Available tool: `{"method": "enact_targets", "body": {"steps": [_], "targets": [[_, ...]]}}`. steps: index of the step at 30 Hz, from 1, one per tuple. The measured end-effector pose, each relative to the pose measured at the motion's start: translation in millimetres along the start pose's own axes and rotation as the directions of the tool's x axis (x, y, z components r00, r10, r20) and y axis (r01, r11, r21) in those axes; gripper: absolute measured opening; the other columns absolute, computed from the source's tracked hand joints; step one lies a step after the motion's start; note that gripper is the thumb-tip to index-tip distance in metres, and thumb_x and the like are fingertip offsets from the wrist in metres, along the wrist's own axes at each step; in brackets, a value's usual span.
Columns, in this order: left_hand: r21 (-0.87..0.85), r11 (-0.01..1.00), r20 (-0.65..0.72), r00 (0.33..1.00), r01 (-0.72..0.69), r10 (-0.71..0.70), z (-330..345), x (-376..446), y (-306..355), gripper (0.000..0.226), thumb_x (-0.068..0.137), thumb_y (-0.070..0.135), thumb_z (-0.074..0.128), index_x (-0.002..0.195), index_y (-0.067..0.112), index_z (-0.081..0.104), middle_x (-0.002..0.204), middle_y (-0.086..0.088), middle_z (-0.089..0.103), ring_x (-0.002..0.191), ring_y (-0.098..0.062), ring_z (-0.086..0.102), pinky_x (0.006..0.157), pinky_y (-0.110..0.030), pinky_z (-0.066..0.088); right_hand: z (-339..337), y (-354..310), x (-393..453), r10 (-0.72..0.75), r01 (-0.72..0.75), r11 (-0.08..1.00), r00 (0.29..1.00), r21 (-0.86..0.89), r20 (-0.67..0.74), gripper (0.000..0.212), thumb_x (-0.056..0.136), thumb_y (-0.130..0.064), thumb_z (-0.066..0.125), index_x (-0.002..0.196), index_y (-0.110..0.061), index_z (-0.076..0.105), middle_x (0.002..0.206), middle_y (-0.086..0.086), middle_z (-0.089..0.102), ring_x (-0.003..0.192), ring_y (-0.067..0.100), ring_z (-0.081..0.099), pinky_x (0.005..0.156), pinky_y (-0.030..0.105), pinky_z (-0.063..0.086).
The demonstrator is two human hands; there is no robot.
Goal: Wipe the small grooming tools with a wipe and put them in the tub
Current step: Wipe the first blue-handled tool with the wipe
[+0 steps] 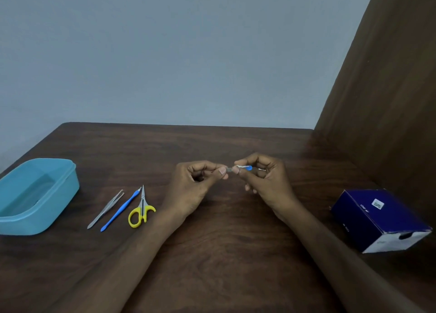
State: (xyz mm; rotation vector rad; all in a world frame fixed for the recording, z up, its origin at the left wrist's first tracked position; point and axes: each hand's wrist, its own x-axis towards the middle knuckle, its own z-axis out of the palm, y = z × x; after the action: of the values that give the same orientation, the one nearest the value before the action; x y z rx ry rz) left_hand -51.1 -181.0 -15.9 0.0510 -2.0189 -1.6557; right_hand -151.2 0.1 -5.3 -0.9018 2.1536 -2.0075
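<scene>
Tub (59,185) is sitting open at the far left of the desk (224,242), close to its left edge and looking empty. Just right of it three tools are lying in a row, their long axes slanting up and to the right: tweezers (106,209), a blue-handled pusher (120,210) and yellow-handled scissors (141,209). Further right, above the middle of the desk, the left hand (195,183) is pinching one end of a small tool (238,169) between thumb and forefinger. The right hand (264,178) is pinching the other end, with a scrap of white wipe (240,166) folded round the tool's blue part. The tool is lying roughly level, left to right, between the two grips, both of them closed on it. The left hand is the nearer one to the tub, so I judge it the likelier to carry the tool across, over the row of waiting tools. A dark blue box (379,218) is resting well apart at the right, beside a brown panel.
</scene>
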Motion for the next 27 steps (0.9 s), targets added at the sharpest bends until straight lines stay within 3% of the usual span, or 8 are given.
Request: {"method": "enact_targets", "body": {"steps": [4,6,9,13,17,20,23,27], "targets": [[-0.001,1.0,-0.018,1.0,-0.022,0.022,2.1,0.0,1.4,0.011,0.092,0.019,0.082,0.102,0.017,0.086,0.091,0.003,0.084,0.092,-0.02,0.081,0.088,-0.046,0.061,-1.1,-5.3,1.1,0.047,-0.042,0.996,0.997,0.082,-0.06,0.008,0.091,-0.013,0.082,0.09,-0.019,0.078,0.088,0.006,0.081,0.048,0.014,0.057,0.046,0.025,0.041],[0.066,0.996,-0.056,0.997,-0.056,0.06,3.5,-0.9,2.4,0.011,0.091,0.02,0.084,0.102,0.022,0.087,0.09,0.01,0.084,0.085,-0.013,0.08,0.081,-0.038,0.061,-1.7,-8.0,2.1,0.137,-0.124,0.973,0.989,0.193,-0.052,0.007,0.093,-0.011,0.078,0.093,-0.017,0.075,0.094,0.007,0.081,0.05,0.012,0.056,0.045,0.024,0.043],[0.283,0.942,-0.067,0.975,-0.183,0.21,2.8,-5.5,5.8,0.014,0.09,0.024,0.085,0.101,0.033,0.087,0.089,0.025,0.08,0.072,-0.006,0.072,0.064,-0.022,0.054,1.2,-11.2,0.1,0.282,-0.296,0.887,0.955,0.353,0.092,0.006,0.094,-0.006,0.075,0.095,-0.011,0.072,0.092,0.006,0.077,0.054,0.011,0.06,0.048,0.021,0.049],[0.379,0.888,-0.055,0.951,-0.261,0.303,3.0,-8.5,8.7,0.015,0.092,0.027,0.084,0.103,0.037,0.086,0.093,0.028,0.079,0.073,-0.009,0.073,0.06,-0.023,0.053,5.0,-13.0,-2.2,0.239,-0.278,0.885,0.96,0.375,0.147,0.006,0.093,0.0,0.073,0.096,-0.004,0.071,0.083,0.004,0.075,0.06,0.012,0.065,0.055,0.022,0.056],[0.346,0.923,-0.121,0.967,-0.169,0.223,4.7,-6.9,11.3,0.006,0.093,0.03,0.083,0.088,0.034,0.086,0.079,0.023,0.078,0.069,-0.009,0.071,0.056,-0.021,0.048,1.1,-18.0,-0.3,0.217,-0.24,0.87,0.971,0.431,0.103,0.005,0.096,-0.001,0.07,0.096,-0.006,0.069,0.098,0.018,0.079,0.063,0.014,0.068,0.06,0.024,0.06],[0.362,0.927,-0.117,0.982,-0.098,0.15,6.1,-7.1,13.1,0.021,0.097,0.034,0.077,0.076,0.03,0.081,0.073,0.017,0.078,0.064,-0.014,0.069,0.056,-0.028,0.048,-0.3,-20.1,-0.1,0.221,-0.235,0.858,0.972,0.457,0.084,0.003,0.097,-0.005,0.07,0.096,-0.007,0.068,0.107,0.025,0.078,0.065,0.014,0.068,0.06,0.024,0.06],[0.344,0.937,-0.076,0.993,-0.056,0.088,6.7,-6.9,13.4,0.035,0.103,0.033,0.069,0.069,0.029,0.076,0.07,0.012,0.076,0.058,-0.006,0.063,0.052,-0.018,0.038,3.3,-19.5,-3.5,0.191,-0.205,0.859,0.978,0.469,0.077,0.006,0.092,-0.007,0.074,0.093,-0.01,0.069,0.105,0.022,0.079,0.063,0.014,0.066,0.06,0.025,0.059],[0.134,0.983,0.027,0.991,0.127,-0.131,4.9,-0.4,13.6,0.04,0.109,0.027,0.059,0.072,0.017,0.069,0.06,0.006,0.065,0.054,-0.003,0.052,0.051,-0.014,0.036,7.3,-15.1,-6.3,0.004,-0.023,0.942,0.998,0.334,0.058,0.011,0.081,-0.008,0.082,0.091,-0.009,0.076,0.102,0.02,0.08,0.065,0.017,0.067,0.062,0.027,0.058]]}}
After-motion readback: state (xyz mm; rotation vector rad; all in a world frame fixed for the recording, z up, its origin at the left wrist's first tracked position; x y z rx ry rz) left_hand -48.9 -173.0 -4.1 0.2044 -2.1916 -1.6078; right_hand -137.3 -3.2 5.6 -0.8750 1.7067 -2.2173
